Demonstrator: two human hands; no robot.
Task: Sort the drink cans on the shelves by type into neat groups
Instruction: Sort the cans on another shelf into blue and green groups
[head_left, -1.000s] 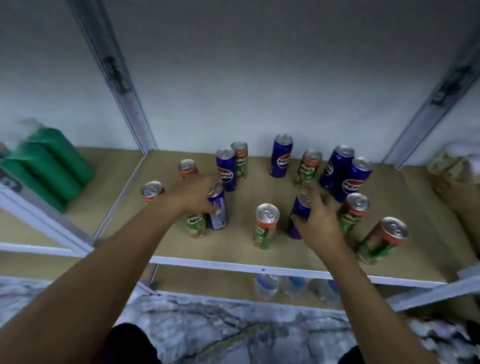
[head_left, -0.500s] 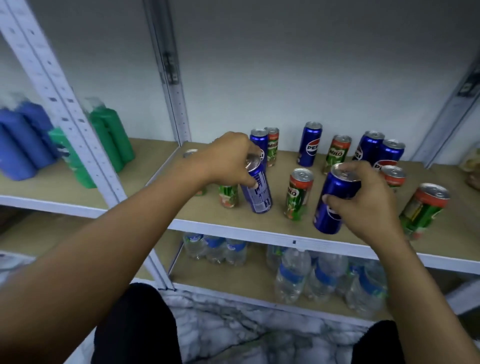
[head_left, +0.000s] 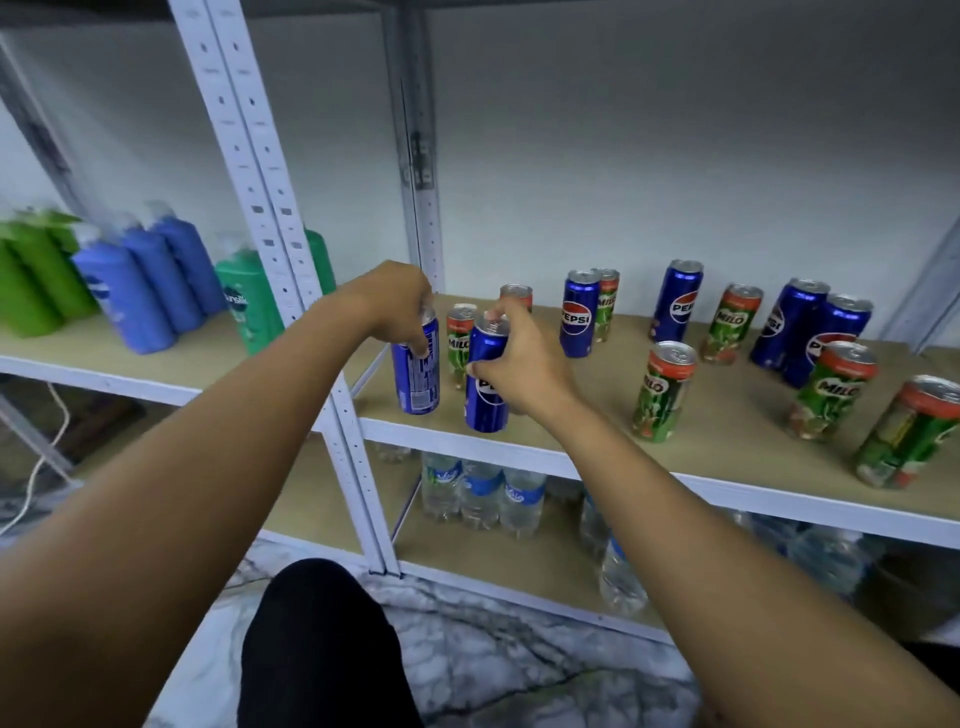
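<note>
Both hands work at the left end of the can shelf, close to the white upright post that divides the racks. The left hand has its grip curled down over the top of a blue Pepsi can, which stands just right of the post at the shelf's front edge, its printed back panel facing the camera. The right hand has its grip wrapped round a second blue Pepsi can, thumb on the near side and fingers over the rim, just beside the first; whether its base touches the shelf cannot be told. A green Milo can shows between and behind the two. Farther right of the post stand more Pepsi and Milo cans, mixed: a Pepsi–Milo pair near the back wall, a lone Milo can nearer the front. Left of the post sit blue and green bottles; below the can shelf, water bottles.
</note>
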